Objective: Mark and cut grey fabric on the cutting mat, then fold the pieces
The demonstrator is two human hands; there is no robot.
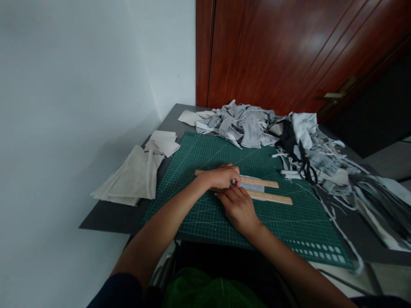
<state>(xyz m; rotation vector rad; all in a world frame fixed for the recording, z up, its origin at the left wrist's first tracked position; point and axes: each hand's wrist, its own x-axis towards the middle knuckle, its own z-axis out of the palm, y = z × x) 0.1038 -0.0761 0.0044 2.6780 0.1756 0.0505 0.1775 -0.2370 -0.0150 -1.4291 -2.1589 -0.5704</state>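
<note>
My left hand (pixel 224 177) is closed in a fist above the far wooden ruler (pixel 261 182). A small grey rounded tip (pixel 233 182) shows at its fingers; the rest of that thing is hidden. Close in front, my right hand (pixel 240 208) has its fingers bent together over the near wooden ruler (pixel 272 198), holding it down. Both rulers lie roughly parallel across a piece of grey fabric (pixel 255 187), which shows between them to the right of my hands. Its left part is covered by my hands. Under all this is a green cutting mat (pixel 199 218) with a printed grid.
A heap of grey fabric scraps (pixel 250 124) runs along the back. Black-handled scissors (pixel 307 164) lie on scraps at the right, beside long fabric strips (pixel 382 205). Folded cream cloth (pixel 131 177) sits on the left table edge. A white wall and a wooden door (pixel 266 51) stand behind.
</note>
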